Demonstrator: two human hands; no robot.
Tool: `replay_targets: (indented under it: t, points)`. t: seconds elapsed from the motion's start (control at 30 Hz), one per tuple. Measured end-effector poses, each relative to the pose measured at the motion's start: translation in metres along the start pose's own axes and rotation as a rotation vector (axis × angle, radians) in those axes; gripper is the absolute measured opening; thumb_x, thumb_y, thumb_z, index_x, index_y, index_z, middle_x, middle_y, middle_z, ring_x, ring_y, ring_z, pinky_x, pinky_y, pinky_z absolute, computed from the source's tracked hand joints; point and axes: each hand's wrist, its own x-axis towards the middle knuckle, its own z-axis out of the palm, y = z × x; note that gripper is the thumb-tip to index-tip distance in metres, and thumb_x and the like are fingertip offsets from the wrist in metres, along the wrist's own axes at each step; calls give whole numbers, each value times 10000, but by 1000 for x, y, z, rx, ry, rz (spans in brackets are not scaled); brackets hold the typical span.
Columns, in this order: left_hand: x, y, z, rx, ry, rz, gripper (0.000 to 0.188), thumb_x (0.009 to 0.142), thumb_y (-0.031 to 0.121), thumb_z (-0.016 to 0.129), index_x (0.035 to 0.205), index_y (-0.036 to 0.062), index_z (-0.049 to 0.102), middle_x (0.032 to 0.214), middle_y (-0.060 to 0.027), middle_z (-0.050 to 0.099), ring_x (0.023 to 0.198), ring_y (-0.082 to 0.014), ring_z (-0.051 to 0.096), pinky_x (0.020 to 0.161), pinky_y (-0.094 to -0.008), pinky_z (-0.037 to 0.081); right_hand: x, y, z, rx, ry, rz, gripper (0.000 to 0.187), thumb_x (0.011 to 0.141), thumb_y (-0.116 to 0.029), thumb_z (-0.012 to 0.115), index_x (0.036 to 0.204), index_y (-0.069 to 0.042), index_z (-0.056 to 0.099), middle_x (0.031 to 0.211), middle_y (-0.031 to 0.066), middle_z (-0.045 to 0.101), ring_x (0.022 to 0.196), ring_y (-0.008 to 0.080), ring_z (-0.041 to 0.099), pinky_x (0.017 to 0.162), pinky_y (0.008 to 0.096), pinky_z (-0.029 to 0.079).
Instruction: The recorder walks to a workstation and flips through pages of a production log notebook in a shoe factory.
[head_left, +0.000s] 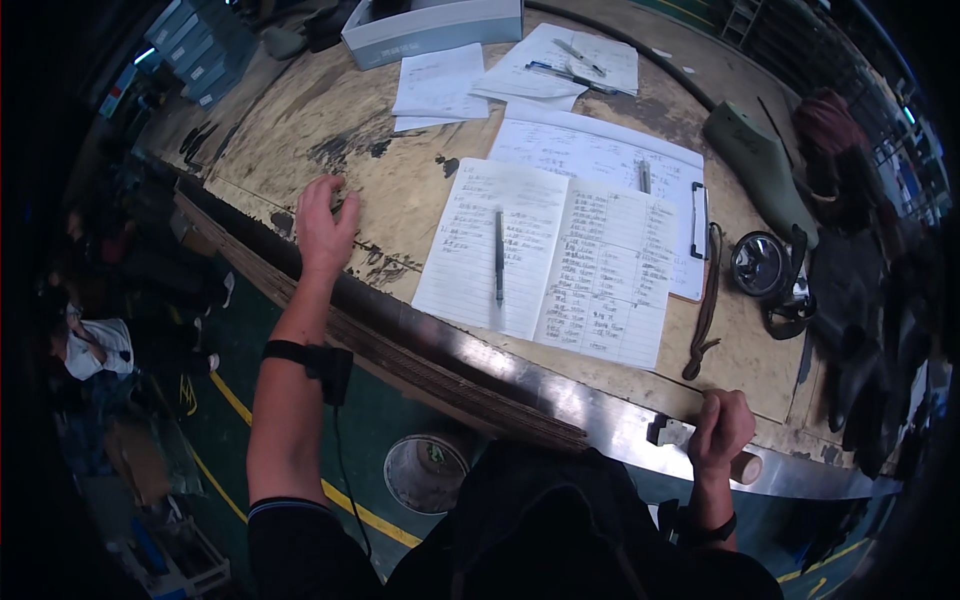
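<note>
My left hand [327, 222] rests on the worn wooden bench top, fingers loosely bent and thumb apart, holding nothing. To its right lies an open notebook [480, 270] with handwritten pages and a pen [499, 262] across its left page. My right hand [722, 428] is closed around a wooden-handled tool [746, 467] at the bench's front edge. The round end of its handle sticks out to the right. A dark and shiny metal part shows left of the fist; the grip itself is hidden by my fingers.
A clipboard [697, 215] lies under the notebook. Loose papers [440, 85], more pens and a pale box [435, 32] are farther back. On the right are a green shoe last [755, 165], a headlamp [760, 264] and a brown cord [708, 305]. Below stands a bucket [428, 472].
</note>
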Motion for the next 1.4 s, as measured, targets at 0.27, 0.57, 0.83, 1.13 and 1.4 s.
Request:
replay_targets:
  t: [0.27,0.57,0.83,1.13,1.4]
  points:
    - [-2,-3,-2,28,-23,-10,284,907,238,612,1091,21,611,1159,-142,597,1130,-318,544,977,-387,427,2,-1,0,-5,1,-20,84,890,-35,572,813,-22,601,652,99,551,517,264,501,493,374,367]
    - [-1,-6,-1,37,-29,-3,281,907,232,610,1091,19,608,1150,-142,598,1119,-321,547,972,-390,426,2,-1,0,-6,-8,-17,85,895,-36,572,817,-19,601,640,98,532,512,257,495,491,369,359]
    - [-1,-6,-1,47,-26,2,278,907,233,613,1088,22,609,1154,-143,597,1126,-322,544,982,-393,420,2,-1,1,-6,-4,-20,77,892,-28,573,822,-18,603,641,99,531,514,259,496,493,371,363]
    - [-1,-7,0,55,-21,17,281,908,237,611,1091,23,607,1153,-140,597,1117,-319,545,976,-395,423,2,0,1,-18,-2,-23,79,889,-27,571,818,-17,603,646,101,535,515,264,497,493,371,364]
    - [0,-3,0,49,-42,0,290,910,245,607,1093,20,606,1147,-141,597,1116,-318,546,973,-387,426,2,0,-1,-5,6,-9,93,897,-36,568,813,-18,601,643,105,528,515,268,499,492,372,360]
